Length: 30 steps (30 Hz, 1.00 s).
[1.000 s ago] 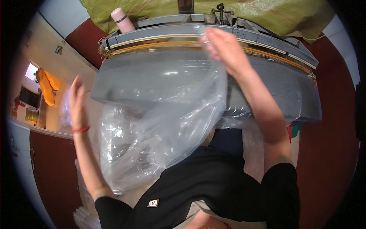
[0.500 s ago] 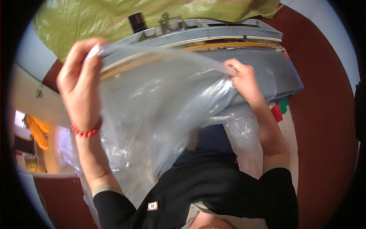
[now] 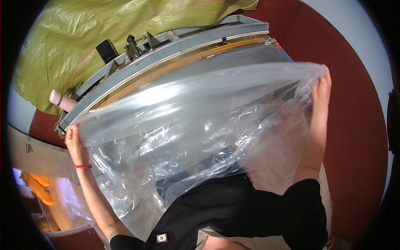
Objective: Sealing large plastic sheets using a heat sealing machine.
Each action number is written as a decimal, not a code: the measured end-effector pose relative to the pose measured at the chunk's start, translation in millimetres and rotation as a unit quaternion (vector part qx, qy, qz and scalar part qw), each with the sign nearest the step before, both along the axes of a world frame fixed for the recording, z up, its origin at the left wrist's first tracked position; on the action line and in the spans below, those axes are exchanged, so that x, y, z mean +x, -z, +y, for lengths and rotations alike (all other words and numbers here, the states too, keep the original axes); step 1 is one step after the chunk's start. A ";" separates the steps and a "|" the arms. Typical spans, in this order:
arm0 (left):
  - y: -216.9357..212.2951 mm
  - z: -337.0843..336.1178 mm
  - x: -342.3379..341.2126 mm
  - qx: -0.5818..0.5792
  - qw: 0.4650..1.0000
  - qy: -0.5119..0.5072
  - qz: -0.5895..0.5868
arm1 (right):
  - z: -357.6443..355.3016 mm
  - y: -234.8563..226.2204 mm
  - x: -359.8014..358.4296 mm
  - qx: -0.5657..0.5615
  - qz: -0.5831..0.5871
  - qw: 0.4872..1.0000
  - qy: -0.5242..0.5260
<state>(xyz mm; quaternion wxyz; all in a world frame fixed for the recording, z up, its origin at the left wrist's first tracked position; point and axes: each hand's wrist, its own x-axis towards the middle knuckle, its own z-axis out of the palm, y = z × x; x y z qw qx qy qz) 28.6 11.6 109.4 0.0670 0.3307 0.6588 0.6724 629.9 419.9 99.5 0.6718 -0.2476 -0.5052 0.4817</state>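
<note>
Left hand [image 3: 73, 139] pinches the left end of a big clear plastic bag [image 3: 187, 125], fingers clenched on the film, red band at the wrist. Right hand [image 3: 321, 89] grips the opposite end, up at the right, also closed on the film. The bag is now stretched taut between both hands, top edge running in a long line across the front of the grey sealing machine [image 3: 166, 54]; the rest hangs crumpled down over the person's black shirt. Half a second ago the hands were much closer, left one raised high and the film bunched; a second ago the right hand was laid flat on the machine's top. So: the hands have spread wide and the edge has been pulled straight, roughly parallel to the machine's yellow bar [image 3: 183, 62]. Reads to me as lining the open edge up with that bar. Behind the machine is a green tarp [image 3: 83, 37]; a pale roll end [image 3: 58, 99] pokes out at its left corner. Red floor [image 3: 354, 137] at right.
</note>
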 end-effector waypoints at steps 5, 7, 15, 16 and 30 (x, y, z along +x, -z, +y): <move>96.1 -17.6 -41.8 -0.281 0.950 -0.092 0.098 | 49.2 61.0 -26.8 -0.080 -0.587 0.801 0.086; 104.6 -30.8 -51.9 -0.266 0.955 -0.096 0.092 | 55.7 70.7 -17.6 -0.078 -0.500 0.860 0.061; 87.9 -50.4 -59.8 -0.008 0.991 -0.112 -0.066 | 9.0 -36.9 -62.9 0.097 -0.146 0.980 0.099; 83.9 -53.4 -57.8 -0.003 0.989 -0.127 -0.081 | -2.7 -44.7 -74.0 0.098 -0.148 0.979 0.097; 124.3 -102.3 -83.9 -0.192 0.971 -0.131 0.052 | -36.5 72.9 -10.2 -0.080 -0.649 0.748 -0.114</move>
